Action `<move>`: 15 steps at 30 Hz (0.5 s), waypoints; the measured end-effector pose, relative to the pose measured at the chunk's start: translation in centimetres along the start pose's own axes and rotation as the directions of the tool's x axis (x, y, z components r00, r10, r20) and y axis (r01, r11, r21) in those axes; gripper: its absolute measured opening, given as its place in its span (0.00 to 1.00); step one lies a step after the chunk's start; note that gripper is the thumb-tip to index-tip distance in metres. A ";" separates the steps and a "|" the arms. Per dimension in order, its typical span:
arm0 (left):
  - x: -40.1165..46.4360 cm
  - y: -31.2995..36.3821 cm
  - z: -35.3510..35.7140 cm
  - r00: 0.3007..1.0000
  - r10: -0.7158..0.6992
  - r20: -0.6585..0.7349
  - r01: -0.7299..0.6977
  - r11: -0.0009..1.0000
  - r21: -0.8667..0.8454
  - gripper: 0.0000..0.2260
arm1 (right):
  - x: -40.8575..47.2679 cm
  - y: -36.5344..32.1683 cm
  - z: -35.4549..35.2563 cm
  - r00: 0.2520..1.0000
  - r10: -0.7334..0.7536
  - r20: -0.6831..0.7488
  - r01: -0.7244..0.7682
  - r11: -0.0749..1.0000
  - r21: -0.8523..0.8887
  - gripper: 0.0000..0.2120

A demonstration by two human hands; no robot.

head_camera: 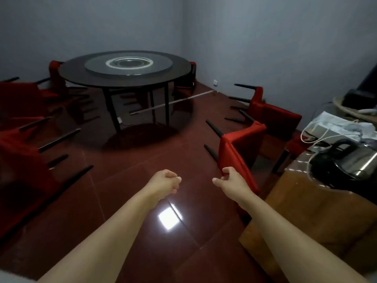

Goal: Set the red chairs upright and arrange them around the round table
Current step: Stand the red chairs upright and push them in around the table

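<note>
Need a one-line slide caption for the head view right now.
Right hand grips the nearest tipped red chair; left hand hangs curled and empty, round table beyond.

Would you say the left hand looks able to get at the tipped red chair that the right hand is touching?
Probably yes: the left hand hangs beside the right hand, which touches the nearest tipped red chair; only bare floor lies between.
</note>
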State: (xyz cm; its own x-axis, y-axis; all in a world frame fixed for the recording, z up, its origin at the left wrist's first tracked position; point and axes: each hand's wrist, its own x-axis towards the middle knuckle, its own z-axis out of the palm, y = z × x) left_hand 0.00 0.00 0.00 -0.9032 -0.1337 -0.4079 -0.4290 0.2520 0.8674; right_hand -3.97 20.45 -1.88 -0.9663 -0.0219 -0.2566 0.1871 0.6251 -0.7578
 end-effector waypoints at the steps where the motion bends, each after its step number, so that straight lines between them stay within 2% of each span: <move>1: 0.7 0.8 0.5 1.000 0.005 0.007 -0.005 1.000 -0.012 0.13 | 0.9 0.1 -0.3 1.000 0.003 -0.005 -0.003 1.000 0.017 0.29; 8: 10.8 4.7 4.6 0.999 0.023 0.039 -0.026 0.997 0.073 0.13 | 10.8 2.3 -3.2 0.997 0.073 -0.020 -0.070 0.993 0.098 0.29; 15: 19.7 7.9 8.0 0.996 -0.023 0.083 0.015 0.995 0.101 0.13 | 19.0 4.1 -5.7 0.989 0.147 -0.029 -0.143 0.983 0.112 0.28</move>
State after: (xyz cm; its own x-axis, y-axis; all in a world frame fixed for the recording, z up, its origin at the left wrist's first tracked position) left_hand -21.24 7.06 -3.50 -0.8910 -0.0590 -0.4502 -0.4413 0.3456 0.8281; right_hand -22.55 27.08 -6.43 -0.9330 0.0933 -0.3476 0.3420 0.5306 -0.7756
